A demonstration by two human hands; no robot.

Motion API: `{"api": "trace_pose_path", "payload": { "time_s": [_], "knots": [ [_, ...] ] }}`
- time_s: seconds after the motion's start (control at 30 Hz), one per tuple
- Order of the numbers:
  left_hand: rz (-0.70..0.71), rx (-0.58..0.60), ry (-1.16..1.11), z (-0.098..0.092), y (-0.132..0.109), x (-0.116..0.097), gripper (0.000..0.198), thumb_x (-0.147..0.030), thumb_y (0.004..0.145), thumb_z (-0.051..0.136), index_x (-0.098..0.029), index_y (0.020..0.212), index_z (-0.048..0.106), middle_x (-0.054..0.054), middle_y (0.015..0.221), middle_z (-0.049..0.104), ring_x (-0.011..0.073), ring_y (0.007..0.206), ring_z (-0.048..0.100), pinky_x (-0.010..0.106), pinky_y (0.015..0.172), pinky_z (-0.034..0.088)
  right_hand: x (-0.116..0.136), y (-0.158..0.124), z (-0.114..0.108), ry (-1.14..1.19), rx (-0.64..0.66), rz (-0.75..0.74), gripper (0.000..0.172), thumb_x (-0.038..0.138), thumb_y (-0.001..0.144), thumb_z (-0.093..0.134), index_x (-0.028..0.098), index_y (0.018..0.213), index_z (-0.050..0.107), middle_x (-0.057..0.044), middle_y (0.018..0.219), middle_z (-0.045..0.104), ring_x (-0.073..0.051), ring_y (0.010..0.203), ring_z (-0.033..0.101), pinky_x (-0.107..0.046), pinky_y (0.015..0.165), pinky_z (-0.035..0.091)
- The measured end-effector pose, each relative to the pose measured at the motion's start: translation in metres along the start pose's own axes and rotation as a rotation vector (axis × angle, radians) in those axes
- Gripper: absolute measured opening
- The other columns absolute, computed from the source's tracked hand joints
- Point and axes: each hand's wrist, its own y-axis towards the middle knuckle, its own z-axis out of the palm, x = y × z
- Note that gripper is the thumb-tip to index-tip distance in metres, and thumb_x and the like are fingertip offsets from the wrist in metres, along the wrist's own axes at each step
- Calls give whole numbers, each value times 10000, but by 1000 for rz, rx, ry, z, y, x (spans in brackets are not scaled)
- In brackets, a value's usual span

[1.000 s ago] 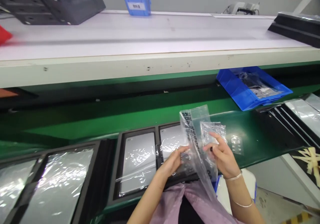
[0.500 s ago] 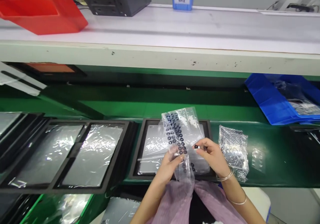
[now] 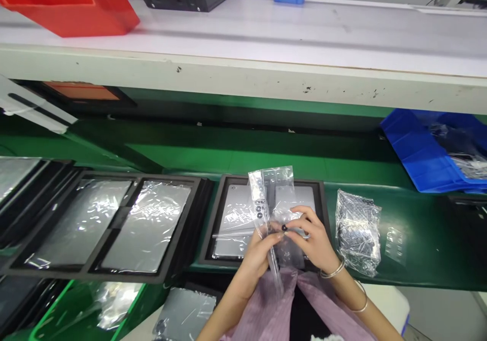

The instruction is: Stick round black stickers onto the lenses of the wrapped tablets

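Note:
My left hand (image 3: 256, 254) is closed on a clear plastic sheet (image 3: 282, 181), which carries small black rings and is folded or turned partly edge-on. Between the thumb and forefinger of my right hand (image 3: 315, 242) is a small black ring (image 3: 284, 227), close to the left fingertips. Both hands are over a black foam tray (image 3: 207, 239). In that tray lie grey flat panels (image 3: 233, 219) under clear film, partly covered by the sheet and my hands.
Crinkled clear bags (image 3: 357, 232) and a small clear sheet (image 3: 394, 243) lie on the green mat to the right. A blue bin (image 3: 405, 150) stands behind them. Left are stacked foam trays (image 3: 139, 227) and a green crate (image 3: 57, 310). A white shelf (image 3: 243, 72) crosses above.
The plastic sheet has turned from facing me broadly to a narrow, folded view. My right hand has moved left with the black ring, close to my left fingers. The camera view has shifted slightly.

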Motion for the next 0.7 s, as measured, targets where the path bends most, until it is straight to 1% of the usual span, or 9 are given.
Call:
{"api": "trace_pose_path", "payload": {
  "time_s": [0.07,0.13,0.2,0.27,0.37,0.43,0.57,0.7],
  "knots": [
    [23,-32,-1,-1,2,2,187,-196,613,759,-173,726,611,-26,673,593,108,619,548,224,620,430,-1,-3,3,-147,-82,-98,132,232,858,565,241,902,690,-78,1079,521,-134,707,500,-316,664,467],
    [47,-64,16,-3,5,4,185,-211,618,759,-172,714,606,-33,666,585,105,628,541,218,632,428,-2,-5,6,-258,-157,-162,168,216,864,555,250,932,705,-82,1039,512,-138,703,483,-315,639,463],
    [73,-70,46,-5,7,5,173,-214,621,754,-168,712,614,-30,674,590,110,646,543,220,649,429,-3,-5,9,-307,-186,-195,188,209,865,554,261,958,708,-87,1040,522,-149,721,486,-320,632,463],
    [95,-56,80,-6,8,4,156,-201,620,743,-163,721,631,-19,698,604,120,670,550,227,664,429,-3,-3,10,-284,-146,-200,191,209,868,554,269,971,703,-83,1038,562,-159,742,503,-335,652,471],
    [134,-48,114,-8,6,2,137,-169,599,737,-160,691,635,-13,714,611,128,692,552,228,673,421,-4,0,11,-197,-34,-190,183,209,874,554,271,973,695,-58,930,637,-177,772,536,-356,686,474],
    [135,-45,114,-8,5,1,132,-168,598,734,-163,662,619,-18,698,600,124,682,544,225,665,415,-5,2,11,-150,16,-185,181,211,879,549,272,967,694,-49,875,659,-187,793,552,-365,694,471],
    [101,-49,113,-12,5,1,156,-183,589,742,-165,632,593,-25,663,572,108,626,510,218,624,401,-8,5,13,-64,58,-175,164,224,877,556,271,949,695,-44,895,673,-188,820,570,-369,716,469],
    [159,-48,191,-17,7,3,139,-207,590,747,-159,619,620,-7,674,574,123,643,513,230,629,404,-10,7,14,17,81,-149,128,262,862,585,261,919,700,-42,889,681,-186,826,589,-375,749,465]
  ]
}}
